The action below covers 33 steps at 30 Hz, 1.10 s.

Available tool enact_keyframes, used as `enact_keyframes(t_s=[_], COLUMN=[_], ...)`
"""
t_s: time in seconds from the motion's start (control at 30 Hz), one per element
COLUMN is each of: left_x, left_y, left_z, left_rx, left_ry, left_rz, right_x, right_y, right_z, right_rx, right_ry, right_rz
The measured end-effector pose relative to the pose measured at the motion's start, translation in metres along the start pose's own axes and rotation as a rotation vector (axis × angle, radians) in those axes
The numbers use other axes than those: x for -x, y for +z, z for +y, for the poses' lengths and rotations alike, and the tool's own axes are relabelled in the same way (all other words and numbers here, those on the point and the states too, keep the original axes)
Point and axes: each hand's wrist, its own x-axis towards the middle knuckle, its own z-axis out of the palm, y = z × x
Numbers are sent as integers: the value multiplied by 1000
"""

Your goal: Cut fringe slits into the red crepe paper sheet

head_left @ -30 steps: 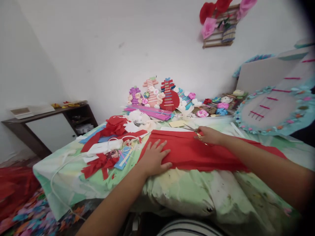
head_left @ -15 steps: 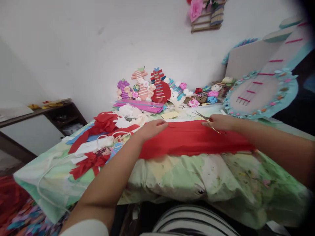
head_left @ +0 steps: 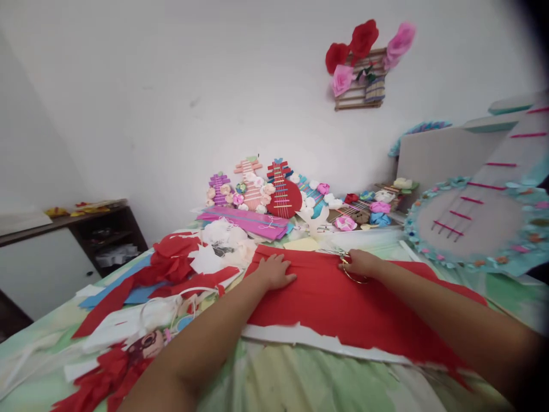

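A long red crepe paper sheet (head_left: 343, 309) lies across the table on a green cloth (head_left: 274, 383), with a white strip along its near edge. My left hand (head_left: 274, 271) rests flat on the sheet's far left part, fingers stretched out. My right hand (head_left: 362, 263) grips a pair of gold-handled scissors (head_left: 345, 262) at the sheet's far edge, the blades pointing left.
Red paper flowers (head_left: 171, 263), white scraps and blue sheets lie left of the sheet. Small paper guitars (head_left: 281, 191) and flowers line the wall. A big round teal-edged guitar board (head_left: 476, 223) leans at right. A dark shelf (head_left: 86, 229) stands at left.
My left hand slid from the sheet's far edge to lie flat on it. My right hand stayed on the scissors. The view lifted and moved closer over the table.
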Motion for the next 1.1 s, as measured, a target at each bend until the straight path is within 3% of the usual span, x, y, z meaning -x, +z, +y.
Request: enact_keyframes(t_s=[0.13,0.23,0.4,0.5,0.63,0.77,0.97,1.1], left_x=[31,65,102,109,111,111,114,117], left_y=[-10,-11,5,13,14,17,16,10], left_z=[29,45,45,42,45,50,53,49], left_rx=[-8,26,69,73,63,36,-88,-211], left_ry=[162,279,258,245,288,302,219,206], left_rz=[57,30,25,32,61,103,166,116], right_x=[-5,4,62,109,150,162,174,201], right_y=[-7,-16,-26,-19,0,4,-9,-9], right_z=[10,10,-10,-26,-35,-35,-44,-44], right_rx=[43,41,-53,-100,-51,0,-31,-120], right_ry=[-46,-100,-221,-313,-245,-165,-6,77], right_rz=[-12,-1,33,-52,-114,-120,-191,-78])
